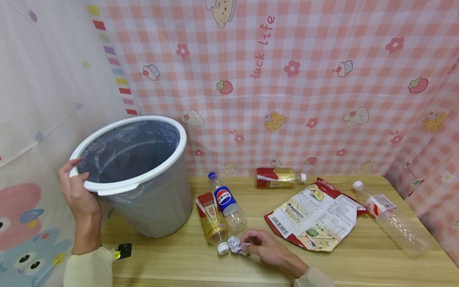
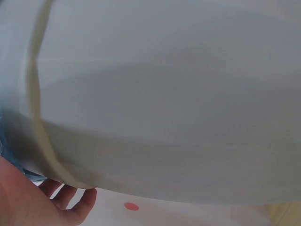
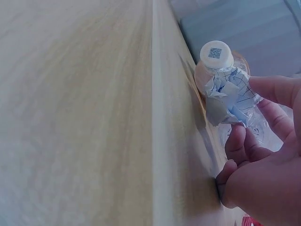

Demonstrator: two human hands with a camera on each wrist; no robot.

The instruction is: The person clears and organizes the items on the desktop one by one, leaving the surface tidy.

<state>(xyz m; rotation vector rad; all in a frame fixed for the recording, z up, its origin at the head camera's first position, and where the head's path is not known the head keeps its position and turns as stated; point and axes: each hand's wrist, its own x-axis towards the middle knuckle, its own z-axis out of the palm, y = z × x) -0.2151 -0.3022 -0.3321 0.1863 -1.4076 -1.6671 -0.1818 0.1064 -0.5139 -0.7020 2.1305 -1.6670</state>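
Observation:
At the left of the head view, my left hand (image 1: 79, 197) grips the white rim of a grey trash bin (image 1: 163, 207) lined with a clear bag. The bin's grey wall (image 2: 164, 103) fills most of the left wrist view, with my fingers curled at its rim. My right hand (image 1: 267, 248) pinches a crumpled paper ball (image 1: 235, 244) near the table's front. In the right wrist view the paper (image 3: 228, 96) sits between thumb and fingertips, beside a white bottle cap (image 3: 216, 55). That cap belongs to a lying red-and-gold bottle (image 1: 211, 219); a Pepsi bottle (image 1: 226, 201) lies alongside.
Another red-and-gold bottle (image 1: 277, 177) lies by the back curtain. A red-and-white chip bag (image 1: 317, 217) lies flat right of my right hand. Farther right is a clear bottle (image 1: 398, 227) with a white cap. Patterned curtains (image 1: 287, 79) enclose the wooden table (image 1: 172, 259).

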